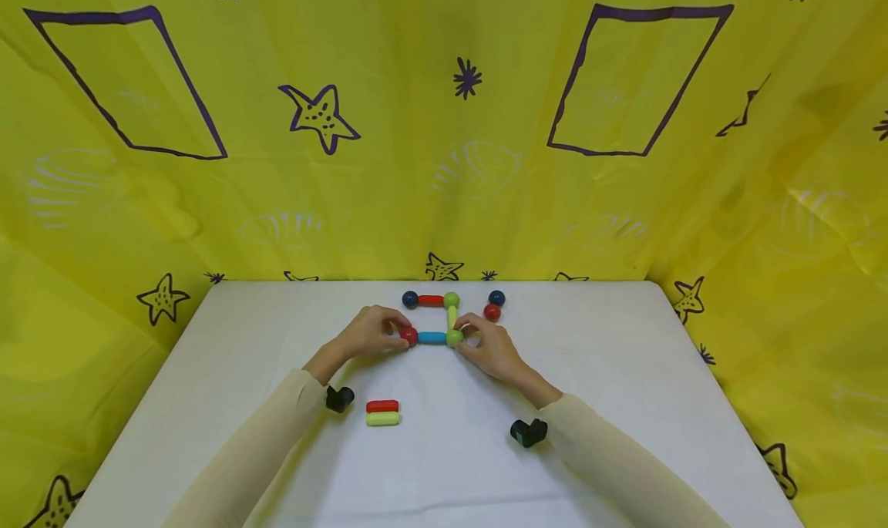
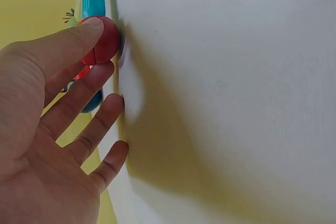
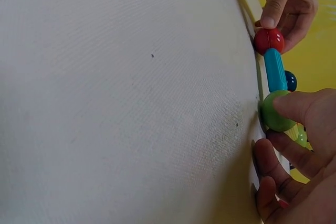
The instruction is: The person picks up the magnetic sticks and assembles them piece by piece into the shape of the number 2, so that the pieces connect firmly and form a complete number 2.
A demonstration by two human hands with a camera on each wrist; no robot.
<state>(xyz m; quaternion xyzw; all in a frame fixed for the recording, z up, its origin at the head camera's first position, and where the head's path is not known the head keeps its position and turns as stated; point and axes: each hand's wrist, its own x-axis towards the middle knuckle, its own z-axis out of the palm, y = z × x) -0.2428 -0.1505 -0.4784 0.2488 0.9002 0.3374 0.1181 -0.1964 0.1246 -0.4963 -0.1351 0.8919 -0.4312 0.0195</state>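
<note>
My left hand (image 1: 373,331) pinches the near red ball (image 1: 409,336) between thumb and index finger, its other fingers held apart, and my right hand (image 1: 491,351) pinches the near green ball (image 1: 454,337) the same way. Between my hands a blue rod (image 1: 432,337) joins those two balls, so they form the near side of a three-sided shape on the white table (image 1: 444,466). From the near green ball a yellow-green rod (image 1: 453,316) runs away from me to the far green ball (image 1: 452,300), and from there a red rod (image 1: 431,300) goes left to a dark blue ball (image 1: 410,299), just beyond my left hand. Past my right hand, a spare blue ball (image 1: 496,298) and a spare red ball (image 1: 492,312) sit together, apart from the shape. Nearer me, between my forearms and closer to the left one, a loose red rod (image 1: 382,406) and a loose yellow rod (image 1: 382,418) lie side by side.
</note>
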